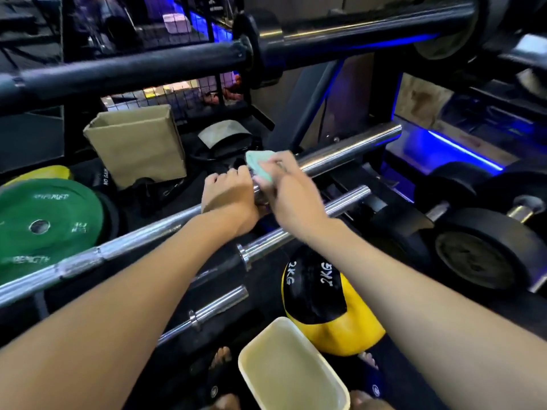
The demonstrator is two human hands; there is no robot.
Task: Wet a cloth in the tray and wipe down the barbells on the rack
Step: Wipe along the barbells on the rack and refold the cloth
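Left hand (228, 192) grips chrome barbell (349, 152) on rack. Right hand (288, 184) presses green cloth (259, 162) around bar, fingers curled. Cream tray (291, 377) below.

Camera spot: on the person's head, only one view.
Facing: forward and down, over both arms, toward the rack of shiny bars (349, 155).
Near: very close; the left hand (228, 192) and right hand (288, 187) sit in the middle.
Bottom edge: the tray (331, 377) by the person's feet.
Top edge: thick black bars (124, 66) cross close overhead.
Look: wide, so edges bend.
Shared view: no second view.
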